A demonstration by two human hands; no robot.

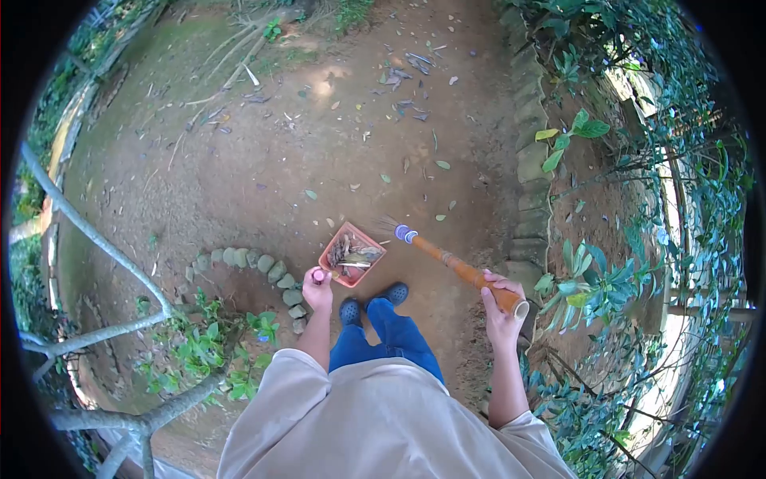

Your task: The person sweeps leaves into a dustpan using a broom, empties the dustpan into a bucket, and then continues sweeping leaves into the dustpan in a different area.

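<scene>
My right hand [503, 307] is closed round the thick bamboo handle of a broom [455, 263], close to its open top end. The broom slants down to the left, and its dark bristles reach the right side of a reddish-orange dustpan [377, 254]. Dry leaves and bits of debris [351, 255] lie inside the pan. At the pan's lower left, my left hand [317, 294] is closed on a pinkish handle end, seen from above; it appears to be the dustpan's handle, though the shaft below is hidden.
Fallen leaves [415, 68] lie scattered over the dirt ground [263, 168]. A curved row of stones [255, 259] borders a leafy plant at left. Bare branches [104, 227] cross the left side. A raised edging [531, 176] and shrubs [590, 279] run along the right.
</scene>
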